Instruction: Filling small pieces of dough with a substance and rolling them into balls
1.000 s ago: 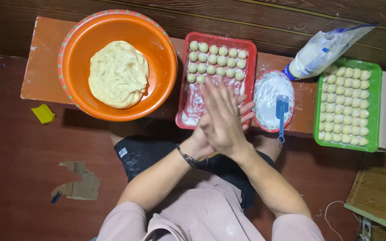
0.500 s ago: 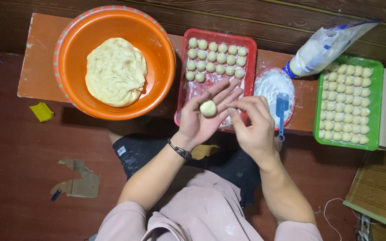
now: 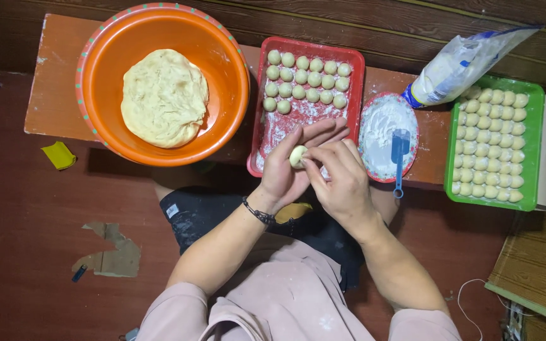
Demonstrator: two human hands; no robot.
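Note:
A small round dough ball [image 3: 297, 155] rests in the palm of my left hand [image 3: 289, 169], held over the near end of a red tray [image 3: 261, 113]. The fingertips of my right hand [image 3: 342, 180] pinch the ball from the right. The red tray carries several rows of dough balls [image 3: 308, 81] at its far end and flour dust at its near end. A big lump of dough [image 3: 164, 98] lies in an orange bowl [image 3: 105, 69] to the left.
A small plate of flour [image 3: 380, 120] with a blue scraper [image 3: 400, 151] sits right of the red tray. Behind it lies a flour bag [image 3: 462, 63]. A green tray [image 3: 537, 120] full of dough balls stands at the right. All rest on a low wooden bench [image 3: 52, 82].
My palms were pressed together a second ago. They parted, showing a dough ball on my left palm, and now my right fingertips have closed on it.

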